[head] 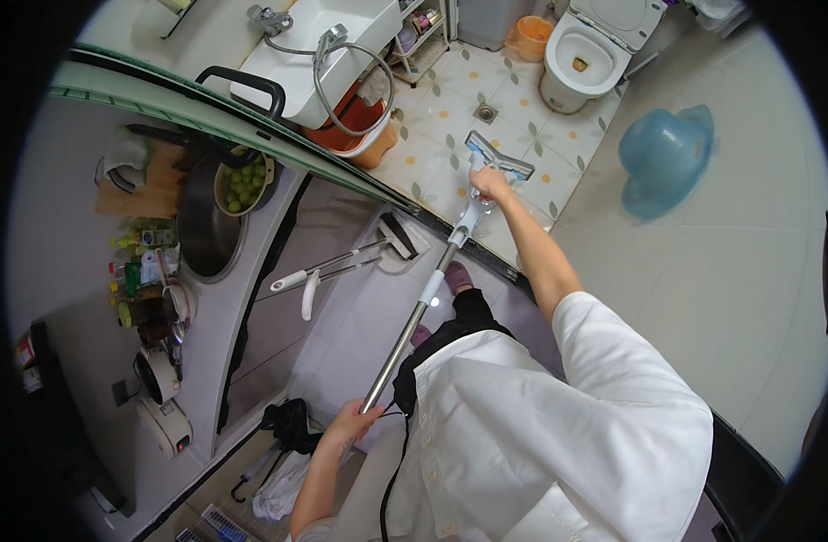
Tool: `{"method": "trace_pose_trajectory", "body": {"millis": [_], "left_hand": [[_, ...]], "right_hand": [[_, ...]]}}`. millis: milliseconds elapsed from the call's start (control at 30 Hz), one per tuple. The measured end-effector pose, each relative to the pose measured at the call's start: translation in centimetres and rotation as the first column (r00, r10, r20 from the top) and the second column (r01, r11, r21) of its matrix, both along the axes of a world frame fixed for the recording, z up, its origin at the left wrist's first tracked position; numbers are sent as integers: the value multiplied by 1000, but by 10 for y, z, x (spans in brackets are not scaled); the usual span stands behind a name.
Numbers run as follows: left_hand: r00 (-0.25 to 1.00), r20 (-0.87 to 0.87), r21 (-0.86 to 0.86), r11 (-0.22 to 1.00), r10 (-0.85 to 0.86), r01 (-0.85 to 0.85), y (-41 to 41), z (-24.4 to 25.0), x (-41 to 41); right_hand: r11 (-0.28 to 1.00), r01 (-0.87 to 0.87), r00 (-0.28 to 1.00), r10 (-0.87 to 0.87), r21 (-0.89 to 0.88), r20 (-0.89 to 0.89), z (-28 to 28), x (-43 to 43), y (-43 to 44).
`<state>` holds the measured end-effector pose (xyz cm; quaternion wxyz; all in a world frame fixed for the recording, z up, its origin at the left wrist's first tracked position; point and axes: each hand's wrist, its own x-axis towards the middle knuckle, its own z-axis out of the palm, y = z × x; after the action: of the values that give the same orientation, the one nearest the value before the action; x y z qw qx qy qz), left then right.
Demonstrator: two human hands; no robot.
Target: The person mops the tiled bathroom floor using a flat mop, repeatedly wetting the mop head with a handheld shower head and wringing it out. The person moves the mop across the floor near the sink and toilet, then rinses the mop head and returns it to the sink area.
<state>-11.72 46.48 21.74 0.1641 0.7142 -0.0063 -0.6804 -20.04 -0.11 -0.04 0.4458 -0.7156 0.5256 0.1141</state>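
Observation:
A mop with a steel pole (pixel 398 345) slants across in front of me, its grey-and-blue flat head (pixel 501 160) raised over the patterned bathroom floor. My left hand (pixel 352 421) is wrapped around the pole near its lower end in the view. Up by the head, my right hand (pixel 490 184) grips the white-and-blue plastic neck (pixel 469 218), and my fingers hide part of it. Left of the pole, a broom (pixel 400 237) and a long-handled dustpan (pixel 395 261) stand on the pale floor.
A dark door sill (pixel 485 249) crosses below the mop. Beyond it are a toilet (pixel 585 64), a floor drain (pixel 485 113), and an orange bucket (pixel 350 129) under the washbasin (pixel 305 74). A blue basin (pixel 668 162) hangs at right. A kitchen counter (pixel 214 339) runs along the left.

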Motion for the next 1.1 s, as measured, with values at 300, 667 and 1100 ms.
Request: {"method": "trace_pose_trajectory", "body": {"millis": [300, 667, 1100], "left_hand": [[997, 75, -26, 1000, 18, -16, 3, -34, -11], [994, 87, -30, 998, 65, -62, -4, -29, -23], [990, 110, -88, 993, 84, -74, 2, -21, -11]], "right_hand": [[916, 98, 995, -87, -390, 47, 31, 25, 94], [789, 133, 986, -44, -600, 161, 60, 33, 124], [875, 58, 990, 11, -481, 139, 58, 43, 107]]}}
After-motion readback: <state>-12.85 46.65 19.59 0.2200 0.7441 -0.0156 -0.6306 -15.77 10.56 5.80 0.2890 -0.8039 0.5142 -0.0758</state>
